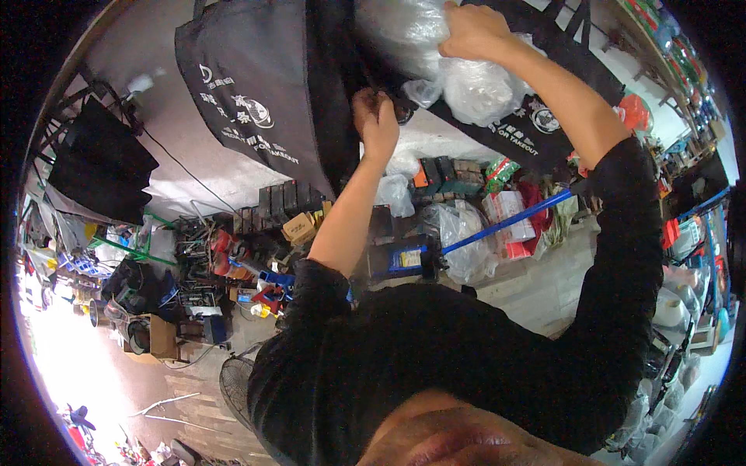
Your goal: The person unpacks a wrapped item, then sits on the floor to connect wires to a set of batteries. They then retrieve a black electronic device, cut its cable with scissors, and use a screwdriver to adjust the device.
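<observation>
Bright floor [167,380] glares at the far left below a dark sheet [101,163], and farther right comes a large black bag [252,85] with white print, then your left hand [377,120], whose fingers curl in at the bag's edge, though whether they have hold of it cannot be told. Rightward, clear plastic [482,92] overlaps a second black bag [505,144], your right hand [475,33] is closed on the plastic's upper part, and a blue pole [505,224] slants underneath, near your dark sleeve [625,217]

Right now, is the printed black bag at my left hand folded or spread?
Spread: the black bag shows its broad front panel and a side panel at an angle.
</observation>
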`<action>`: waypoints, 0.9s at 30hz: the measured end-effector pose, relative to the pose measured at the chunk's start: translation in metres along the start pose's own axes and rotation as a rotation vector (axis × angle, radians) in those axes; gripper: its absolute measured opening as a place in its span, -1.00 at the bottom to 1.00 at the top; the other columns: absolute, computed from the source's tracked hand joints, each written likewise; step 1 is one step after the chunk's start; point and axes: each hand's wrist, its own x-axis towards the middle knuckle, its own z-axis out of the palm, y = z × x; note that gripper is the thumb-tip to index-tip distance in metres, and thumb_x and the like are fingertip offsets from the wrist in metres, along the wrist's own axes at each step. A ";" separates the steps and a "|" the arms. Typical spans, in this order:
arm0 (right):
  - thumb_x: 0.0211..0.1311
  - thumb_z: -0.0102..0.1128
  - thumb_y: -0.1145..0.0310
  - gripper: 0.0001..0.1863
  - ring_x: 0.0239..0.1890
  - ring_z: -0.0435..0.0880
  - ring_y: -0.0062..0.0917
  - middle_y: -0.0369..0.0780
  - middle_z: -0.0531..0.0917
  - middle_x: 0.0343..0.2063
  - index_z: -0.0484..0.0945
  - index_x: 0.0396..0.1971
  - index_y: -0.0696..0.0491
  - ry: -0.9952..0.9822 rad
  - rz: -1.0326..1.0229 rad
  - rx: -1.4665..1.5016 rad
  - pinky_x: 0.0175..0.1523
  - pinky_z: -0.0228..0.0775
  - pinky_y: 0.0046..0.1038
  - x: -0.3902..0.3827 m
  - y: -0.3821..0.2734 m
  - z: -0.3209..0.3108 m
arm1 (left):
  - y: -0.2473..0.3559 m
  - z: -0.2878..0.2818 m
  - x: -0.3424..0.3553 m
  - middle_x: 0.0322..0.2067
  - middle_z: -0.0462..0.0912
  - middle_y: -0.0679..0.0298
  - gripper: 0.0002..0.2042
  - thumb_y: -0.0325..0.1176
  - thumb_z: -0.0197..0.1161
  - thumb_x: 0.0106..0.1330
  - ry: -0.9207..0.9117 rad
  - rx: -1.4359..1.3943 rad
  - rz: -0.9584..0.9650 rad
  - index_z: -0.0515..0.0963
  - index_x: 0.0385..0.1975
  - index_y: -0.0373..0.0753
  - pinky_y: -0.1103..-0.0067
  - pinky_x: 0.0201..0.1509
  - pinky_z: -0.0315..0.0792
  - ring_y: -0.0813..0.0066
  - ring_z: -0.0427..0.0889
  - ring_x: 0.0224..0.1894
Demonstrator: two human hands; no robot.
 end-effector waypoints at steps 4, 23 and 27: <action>-0.18 0.38 0.14 -0.69 -0.36 0.74 -0.24 -0.19 0.75 -0.47 0.79 -0.44 0.02 -0.137 -0.238 -0.381 -0.24 0.57 -0.21 0.049 -0.043 -0.015 | 0.013 -0.008 -0.001 -0.33 0.51 0.20 -0.80 -0.41 0.14 0.38 -0.108 -0.033 -0.013 0.40 -0.11 -0.38 0.45 -0.14 0.41 0.40 0.47 -0.29; 0.41 -0.01 0.33 -0.59 0.26 0.50 -0.47 -0.28 0.58 0.18 0.49 0.23 -0.13 0.307 -0.528 0.706 0.32 0.33 -0.34 0.135 -0.010 0.092 | -0.004 -0.016 0.004 -0.39 0.54 0.16 -0.80 -0.39 0.13 0.44 -0.167 0.208 0.382 0.36 -0.12 -0.38 0.46 -0.25 0.49 0.39 0.54 -0.39; 0.08 0.41 -0.10 -0.13 0.26 0.46 -0.31 -0.07 0.39 0.31 0.34 0.35 -0.02 -0.523 -0.208 1.218 0.19 0.42 -0.31 0.179 0.014 0.087 | -0.012 0.007 -0.003 -0.38 0.54 0.14 -0.82 -0.41 0.12 0.44 -0.227 -0.055 0.077 0.36 -0.13 -0.38 0.43 -0.31 0.49 0.37 0.54 -0.45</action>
